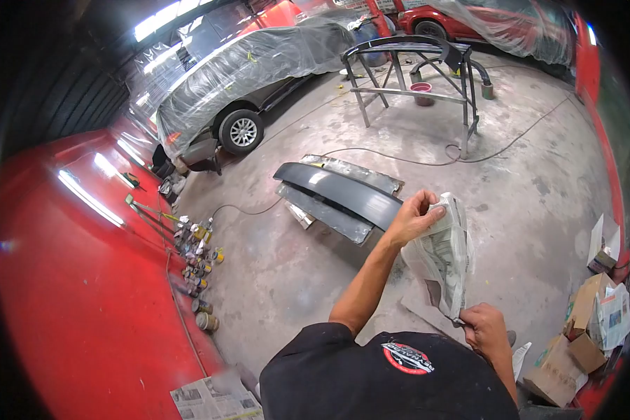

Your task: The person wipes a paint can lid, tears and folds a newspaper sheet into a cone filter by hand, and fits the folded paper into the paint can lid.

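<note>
A folded sheet of newspaper [449, 248] hangs upright between my two hands, in front of my chest on the right. My left hand [418, 215] pinches its upper left edge near the top. Lower down, my right hand [483, 325] grips the bottom corner, with the fingers closed. Just left of my left hand, a long dark curved panel [343, 192] rests on a low stand with grey, paint-marked boards [329, 213]. Part of the panel's near end is hidden behind my left hand and forearm.
A plastic-covered car [241, 84] stands at the back left. A metal stand [406, 91] bears another dark part, with a red bucket [421, 91] by it. Paint cans [206, 320] line the red left wall. Cardboard boxes [556, 367] lie at right. A hose crosses the floor.
</note>
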Motion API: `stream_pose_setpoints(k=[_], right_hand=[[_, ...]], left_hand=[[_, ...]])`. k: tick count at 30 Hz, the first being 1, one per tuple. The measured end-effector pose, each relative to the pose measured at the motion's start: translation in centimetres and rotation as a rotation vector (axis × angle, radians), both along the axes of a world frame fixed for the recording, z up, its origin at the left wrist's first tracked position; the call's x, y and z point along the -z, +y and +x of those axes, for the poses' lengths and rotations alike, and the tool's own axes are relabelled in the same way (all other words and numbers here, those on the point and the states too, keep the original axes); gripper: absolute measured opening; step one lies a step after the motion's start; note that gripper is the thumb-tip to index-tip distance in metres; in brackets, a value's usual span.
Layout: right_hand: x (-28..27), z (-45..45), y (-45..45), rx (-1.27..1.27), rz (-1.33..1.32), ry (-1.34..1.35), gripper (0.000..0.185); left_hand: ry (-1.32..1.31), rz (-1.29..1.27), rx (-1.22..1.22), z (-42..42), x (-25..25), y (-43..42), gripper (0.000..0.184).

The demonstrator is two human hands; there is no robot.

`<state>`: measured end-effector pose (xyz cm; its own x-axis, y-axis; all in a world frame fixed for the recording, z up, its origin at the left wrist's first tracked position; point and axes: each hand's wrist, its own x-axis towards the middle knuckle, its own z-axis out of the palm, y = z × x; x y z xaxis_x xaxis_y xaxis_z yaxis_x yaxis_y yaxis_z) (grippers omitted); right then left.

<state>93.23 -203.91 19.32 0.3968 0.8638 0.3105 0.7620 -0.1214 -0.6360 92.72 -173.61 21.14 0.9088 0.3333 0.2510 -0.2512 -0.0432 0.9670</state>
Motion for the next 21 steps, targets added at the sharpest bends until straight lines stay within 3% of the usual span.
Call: stream_pose_setpoints(k=[2, 4, 5, 8, 9, 10, 13, 15, 17, 21], right_hand=[[0.3, 0.4, -0.3, -0.028, -0.073, -0.012, 0.021], [-0.5, 1.2, -1.0, -0.172, -0.418, -0.003, 0.032], [-0.8, 1.8, -1.5, -0.166, -0.418, 0.000, 0.032], [-3.6, 3.8, -2.4, -0.078, -0.252, 0.167, 0.051], [-5.7, 4.6, -2.0, -0.001, -0.199, 0.194, 0.053], [-7.6, 4.7, -1.0, 0.113, -0.020, 0.044, 0.048], [-10.9, 4.9, 3.0, 0.230, 0.301, -0.193, 0.037], [-11.4, 5.4, 3.7, 0.224, 0.444, -0.282, 0.030], [-11.5, 6.1, 3.5, 0.040, 0.141, 0.111, 0.021], [-10.4, 5.7, 3.8, 0.115, 0.139, 0.064, 0.015]], left_hand=[[0.037, 0.020, 0.105, 0.2, -1.3, 0.7, 0.017], [0.071, 0.043, 0.304, -0.1, -3.8, 0.3, 0.018], [0.072, 0.043, 0.311, 0.0, -4.7, -0.1, 0.018], [0.015, 0.159, 0.467, 0.2, -7.5, -1.6, 0.023], [0.063, 0.317, 0.531, 0.0, -9.1, -2.4, 0.024], [0.110, 0.478, 0.595, 0.0, -10.0, -3.1, 0.025], [0.090, 0.493, 0.746, 1.0, -10.7, -4.8, 0.024], [0.035, 0.645, 0.770, 1.0, -11.9, -5.4, 0.024], [-0.005, 0.696, 0.655, 0.7, -12.2, -6.1, 0.024], [-0.048, 0.898, 0.414, -0.3, -11.7, -6.8, 0.023]])
